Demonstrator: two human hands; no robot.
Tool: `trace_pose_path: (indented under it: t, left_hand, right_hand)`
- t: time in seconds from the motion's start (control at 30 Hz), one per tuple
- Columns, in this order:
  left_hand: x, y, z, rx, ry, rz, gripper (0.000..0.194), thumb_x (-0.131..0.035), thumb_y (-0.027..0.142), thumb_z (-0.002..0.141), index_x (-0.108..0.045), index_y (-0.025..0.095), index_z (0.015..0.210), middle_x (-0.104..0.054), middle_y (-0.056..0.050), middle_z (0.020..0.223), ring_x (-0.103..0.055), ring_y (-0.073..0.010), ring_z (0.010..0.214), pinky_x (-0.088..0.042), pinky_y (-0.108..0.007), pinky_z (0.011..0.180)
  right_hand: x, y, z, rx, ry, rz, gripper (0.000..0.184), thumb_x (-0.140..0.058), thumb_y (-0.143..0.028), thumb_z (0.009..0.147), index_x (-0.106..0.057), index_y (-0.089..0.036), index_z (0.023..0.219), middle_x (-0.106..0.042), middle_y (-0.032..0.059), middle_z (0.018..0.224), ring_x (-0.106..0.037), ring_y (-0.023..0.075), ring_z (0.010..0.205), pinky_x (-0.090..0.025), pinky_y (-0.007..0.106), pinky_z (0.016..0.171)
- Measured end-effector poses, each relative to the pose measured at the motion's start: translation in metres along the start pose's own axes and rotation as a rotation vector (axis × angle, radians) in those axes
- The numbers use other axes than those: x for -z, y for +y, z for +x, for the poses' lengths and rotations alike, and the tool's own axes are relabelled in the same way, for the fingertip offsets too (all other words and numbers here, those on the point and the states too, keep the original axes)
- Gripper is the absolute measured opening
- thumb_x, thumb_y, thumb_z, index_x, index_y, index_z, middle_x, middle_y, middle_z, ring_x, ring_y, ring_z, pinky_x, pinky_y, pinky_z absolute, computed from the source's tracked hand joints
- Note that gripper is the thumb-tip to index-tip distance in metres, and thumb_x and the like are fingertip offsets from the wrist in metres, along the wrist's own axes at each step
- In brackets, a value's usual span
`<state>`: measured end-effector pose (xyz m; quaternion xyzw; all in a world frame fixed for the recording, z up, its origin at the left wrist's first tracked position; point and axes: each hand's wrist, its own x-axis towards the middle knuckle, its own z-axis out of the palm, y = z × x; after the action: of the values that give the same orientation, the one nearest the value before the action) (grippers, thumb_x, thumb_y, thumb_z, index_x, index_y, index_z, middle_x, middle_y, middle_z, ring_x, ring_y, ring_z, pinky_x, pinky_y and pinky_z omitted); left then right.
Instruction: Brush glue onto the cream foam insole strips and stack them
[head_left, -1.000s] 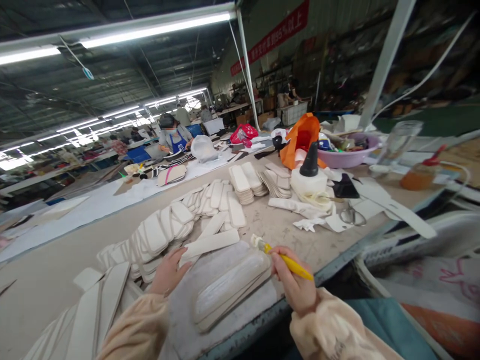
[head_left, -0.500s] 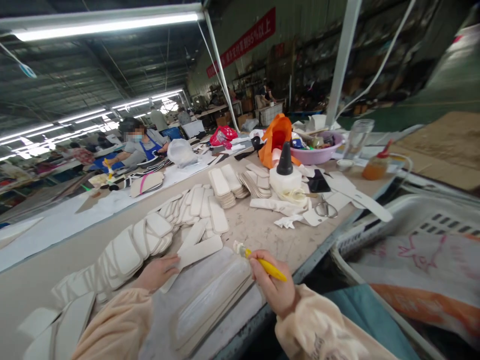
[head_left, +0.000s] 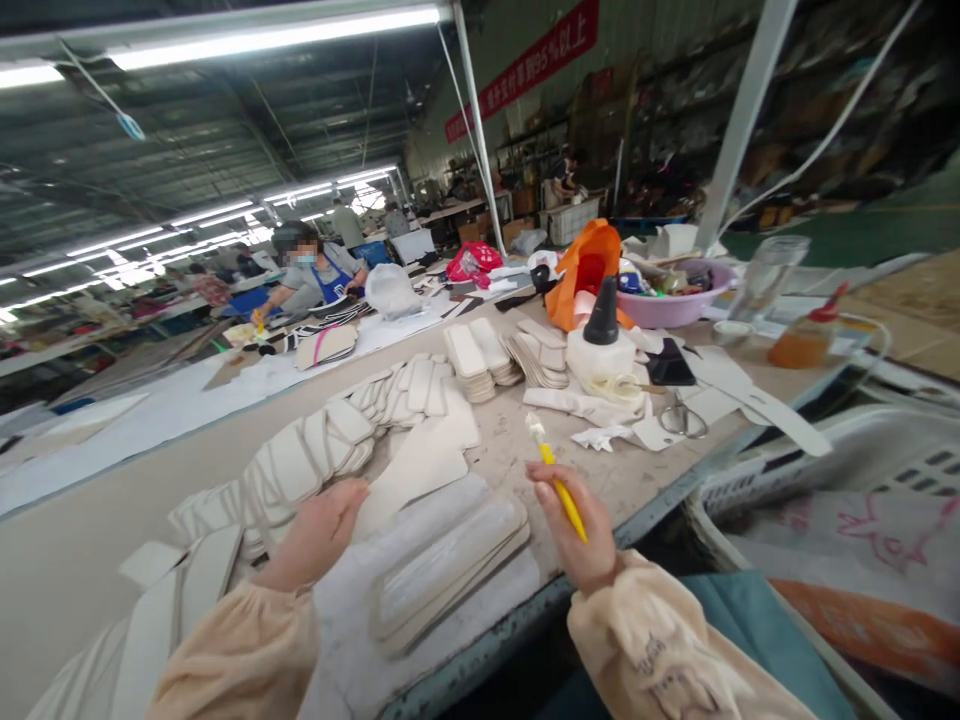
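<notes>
My right hand [head_left: 577, 520] is closed around the yellow handle of a small brush [head_left: 566, 495], its bristle end coated in a pale, creamy substance and pointing up and away. On the near part of the table, my left hand [head_left: 321, 528] has its fingers pressed together at the near end of a long white strip [head_left: 412, 468], which looks smeared by motion. Between my hands lies a low stack of long rounded pieces [head_left: 450, 565], its top one glossy, on a whitish sheet [head_left: 337, 620]. Overlapping white rounded pieces [head_left: 289, 465] spread out beyond my left hand.
Further back stand a white bottle with a black cone nozzle [head_left: 602, 345], a purple basin [head_left: 679, 305] and an orange bag [head_left: 585, 270]. Scissors [head_left: 684, 420] and a phone [head_left: 670, 362] lie rightward. A crate [head_left: 712, 520] adjoins the table edge. A co-worker [head_left: 322, 270] sits across.
The brush has lifted away from the table and tilted more upright. My left hand's fingers have drawn together, and the strip by them has shifted. The whole view has swung a little left.
</notes>
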<state>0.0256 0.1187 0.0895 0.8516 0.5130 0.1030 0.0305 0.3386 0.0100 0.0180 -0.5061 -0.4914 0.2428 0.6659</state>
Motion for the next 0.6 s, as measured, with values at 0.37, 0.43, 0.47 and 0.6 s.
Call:
trace_pose_path:
  t: [0.37,0.43,0.47,0.6]
  left_hand:
    - [-0.022,0.061,-0.064,0.174,-0.281,-0.522,0.027,-0.042,0.040,0.086,-0.062,0.023,0.086,-0.062,0.000,0.074,-0.056,-0.0166,0.071,-0.040,-0.027,0.067]
    - [-0.029,0.050,-0.068,0.255,-0.311,-0.738,0.029,-0.053,0.040,0.079,-0.061,0.020,0.099,-0.061,0.000,0.075,-0.053,-0.0148,0.069,-0.039,-0.025,0.062]
    - [-0.032,0.043,-0.071,0.300,-0.323,-0.852,0.037,-0.058,0.040,0.075,-0.058,0.019,0.105,-0.059,0.001,0.075,-0.052,-0.0135,0.067,-0.038,-0.024,0.059]
    - [-0.040,0.020,-0.080,0.496,-0.266,-1.083,0.053,-0.067,0.039,0.064,-0.053,0.015,0.109,-0.055,0.002,0.073,-0.050,-0.0102,0.062,-0.036,-0.022,0.055]
  right_hand:
    - [-0.029,0.016,-0.010,-0.177,0.072,0.039,0.036,-0.070,-0.043,0.071,-0.043,-0.023,0.083,-0.055,-0.0044,0.070,-0.047,0.0088,0.052,-0.041,0.021,0.050]
    - [-0.030,0.019,-0.010,-0.154,0.097,-0.055,0.035,-0.070,-0.044,0.071,-0.045,-0.022,0.082,-0.053,-0.0049,0.068,-0.045,0.0086,0.051,-0.040,0.021,0.050]
    - [-0.031,0.021,-0.009,-0.138,0.093,-0.092,0.035,-0.069,-0.046,0.071,-0.046,-0.022,0.082,-0.053,-0.0044,0.069,-0.046,0.0090,0.053,-0.040,0.021,0.051]
    - [-0.035,0.025,-0.010,-0.114,-0.009,-0.230,0.037,-0.064,-0.052,0.073,-0.047,-0.021,0.083,-0.053,-0.0039,0.066,-0.050,0.0111,0.053,-0.042,0.023,0.053]
